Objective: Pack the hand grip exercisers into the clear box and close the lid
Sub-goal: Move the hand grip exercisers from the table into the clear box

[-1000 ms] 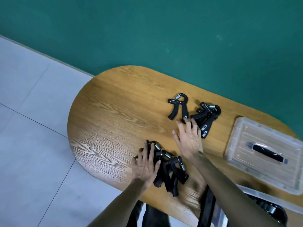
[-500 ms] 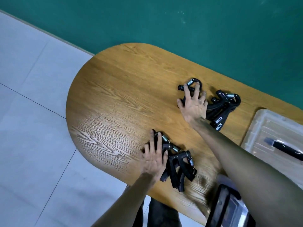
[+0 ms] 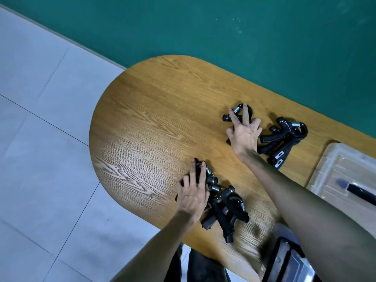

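Left hand [image 3: 193, 197]: palm down, fingers spread and laid flat over the near pile of exercisers; not curled round any one of them.
Right hand [image 3: 243, 134]: palm down, fingers splayed and pressing onto the single far exerciser; no closed grasp visible.
Near pile of exercisers [image 3: 223, 208]: black, several tangled together with steel springs showing, lying close to the near table edge, partly under the left hand.
Single far exerciser [image 3: 237, 113]: black, spring loop pointing away, mostly covered by the right fingers.
Far pile of exercisers [image 3: 284, 139]: black, overlapping, just beside the right hand on its right side, resting on the table.
Lid [image 3: 333, 169]: clear, with a dark handle, flat on the table at the right edge of view, well apart from both hands.
Clear box [image 3: 284, 259]: probably the dark-rimmed shape at the lower right edge; blurred and cropped, contents not discernible.
Table [image 3: 152, 119]: wooden, rounded end, grain visible.
Wall [image 3: 203, 27]: green, behind the table.
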Available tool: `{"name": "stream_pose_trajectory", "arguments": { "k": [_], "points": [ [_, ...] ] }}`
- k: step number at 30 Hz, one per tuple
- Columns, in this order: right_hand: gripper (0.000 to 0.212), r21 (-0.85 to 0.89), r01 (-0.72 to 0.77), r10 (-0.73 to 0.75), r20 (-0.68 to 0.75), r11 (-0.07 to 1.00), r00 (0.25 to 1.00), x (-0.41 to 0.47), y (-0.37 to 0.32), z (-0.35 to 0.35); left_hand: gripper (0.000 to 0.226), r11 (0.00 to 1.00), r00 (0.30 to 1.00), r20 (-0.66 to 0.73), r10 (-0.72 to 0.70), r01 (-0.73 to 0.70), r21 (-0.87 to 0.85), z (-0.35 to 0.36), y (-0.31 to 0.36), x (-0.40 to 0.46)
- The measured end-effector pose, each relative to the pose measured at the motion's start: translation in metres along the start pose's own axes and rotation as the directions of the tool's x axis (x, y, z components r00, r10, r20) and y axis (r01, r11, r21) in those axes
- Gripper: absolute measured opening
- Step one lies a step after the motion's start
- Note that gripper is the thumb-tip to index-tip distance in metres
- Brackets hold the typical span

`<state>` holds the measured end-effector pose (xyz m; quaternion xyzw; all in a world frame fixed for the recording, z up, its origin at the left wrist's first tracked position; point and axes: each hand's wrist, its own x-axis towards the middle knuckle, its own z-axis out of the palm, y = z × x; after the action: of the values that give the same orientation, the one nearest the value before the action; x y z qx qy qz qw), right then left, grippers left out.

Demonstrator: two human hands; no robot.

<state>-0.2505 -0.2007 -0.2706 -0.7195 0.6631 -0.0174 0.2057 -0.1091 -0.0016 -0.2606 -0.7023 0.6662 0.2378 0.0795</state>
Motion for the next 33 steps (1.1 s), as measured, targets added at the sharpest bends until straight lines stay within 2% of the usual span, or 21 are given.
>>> {"name": "stream_pose_trajectory", "arguments": {
  "k": [4,17,24,33],
  "points": [
    [0.061,0.025,-0.004,0.004,-0.001,1.0,1.0,-0.017,-0.015,-0.006,0.086,0.999,0.996,0.082,-0.034,0.034,0.003,-0.023,-0.006,0.001],
    [0.065,-0.039,-0.028,0.025,-0.065,0.999,0.998,-0.154,-0.042,-0.085,0.087,0.995,0.999,-0.034,-0.004,0.008,0.096,-0.119,0.011,-0.027],
    [0.065,-0.063,-0.116,0.103,-0.175,0.991,0.979,-0.223,-0.047,-0.135,0.077,0.999,0.994,-0.111,0.006,-0.001,0.048,-0.163,0.044,-0.058],
    [0.073,-0.068,-0.193,0.165,-0.292,0.979,0.942,-0.286,-0.02,-0.173,0.079,0.99,0.98,-0.135,0.143,-0.14,0.035,-0.173,0.104,-0.113]
  ]
}}
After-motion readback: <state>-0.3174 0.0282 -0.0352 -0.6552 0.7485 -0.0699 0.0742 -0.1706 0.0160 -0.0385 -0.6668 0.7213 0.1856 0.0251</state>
